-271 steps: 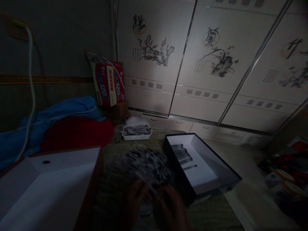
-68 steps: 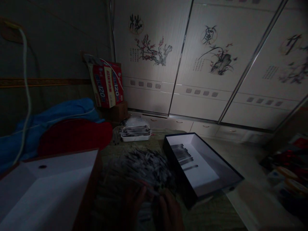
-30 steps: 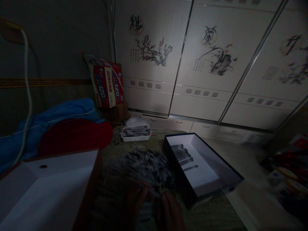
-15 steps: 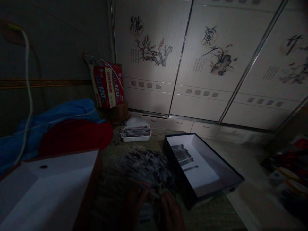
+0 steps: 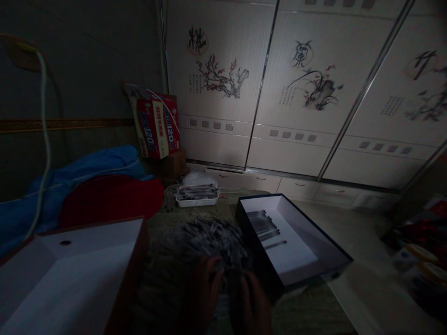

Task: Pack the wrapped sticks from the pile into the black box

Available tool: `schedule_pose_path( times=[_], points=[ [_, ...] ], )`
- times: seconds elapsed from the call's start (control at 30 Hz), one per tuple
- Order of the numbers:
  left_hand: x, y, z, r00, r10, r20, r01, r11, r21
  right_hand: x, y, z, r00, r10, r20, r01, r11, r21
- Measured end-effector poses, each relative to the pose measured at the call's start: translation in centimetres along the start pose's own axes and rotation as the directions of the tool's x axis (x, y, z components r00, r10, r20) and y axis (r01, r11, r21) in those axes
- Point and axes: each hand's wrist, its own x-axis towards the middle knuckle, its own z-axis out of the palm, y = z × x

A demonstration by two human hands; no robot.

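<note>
The room is very dark. A heap of thin dark sticks in clear wrappers [image 5: 206,242] lies on the table in front of me. My left hand [image 5: 204,293] and my right hand [image 5: 251,300] rest at the heap's near edge, close together, fingers reaching into the sticks. What they hold is lost in shadow. To the right stands an open dark box with a white inside [image 5: 303,253], and a row of the same sticks [image 5: 263,222] lies at its far end.
A large open box with a white inside [image 5: 70,274] fills the near left. Behind it lie a red round thing [image 5: 108,197] and blue cloth [image 5: 70,172]. A white tray of sticks [image 5: 197,193] sits at the back, a red carton [image 5: 157,125] beyond it. Painted cupboard doors [image 5: 300,93] rise behind.
Both hands have moved a little forward and up into the heap's near edge. The boxes, the tray and the heap stay where they were.
</note>
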Motion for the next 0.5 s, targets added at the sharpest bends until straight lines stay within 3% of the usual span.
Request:
schedule_pose_path(
  times=[0.1, 0.2, 0.3, 0.5],
  points=[
    [2.3, 1.0, -0.2, 0.982, 0.171, 0.083, -0.189, 0.923, 0.334, 0.1, 0.6, 0.1, 0.999, 0.041, 0.031, -0.042, 0.999, 0.034],
    [4.7, 1.3, 0.2, 0.963, 0.225, 0.145, -0.266, 0.732, 0.627, -0.2, 1.0, 0.8, 0.993, 0.082, 0.081, -0.088, 0.993, 0.075],
    [6.1, 0.9, 0.8, 0.961, 0.228, 0.156, -0.271, 0.664, 0.697, -0.7, 1.5, 1.4, 0.996, 0.082, 0.034, -0.083, 0.995, 0.046],
    [6.5, 0.0, 0.9, 0.969, 0.221, 0.113, -0.236, 0.678, 0.696, -1.0, 1.9, 1.4, 0.997, 0.08, 0.024, -0.08, 0.996, 0.031]
  ],
)
